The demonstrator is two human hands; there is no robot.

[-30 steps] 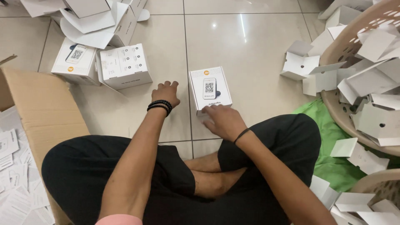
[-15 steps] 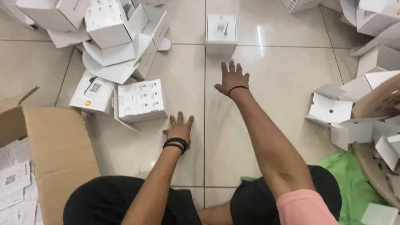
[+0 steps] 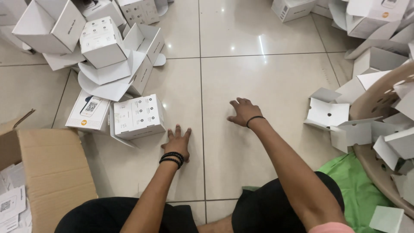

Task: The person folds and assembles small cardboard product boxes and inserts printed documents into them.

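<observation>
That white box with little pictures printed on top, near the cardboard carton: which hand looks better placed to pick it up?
Probably the left hand: it lies flat on the floor tile right beside the white box. The right hand rests farther off, across the tile seam, and holds nothing.

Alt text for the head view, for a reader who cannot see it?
A seated person presses the left hand flat on the tile floor beside a white box, right hand spread on bare tile. More white boxes and a cardboard carton lie around.
</observation>
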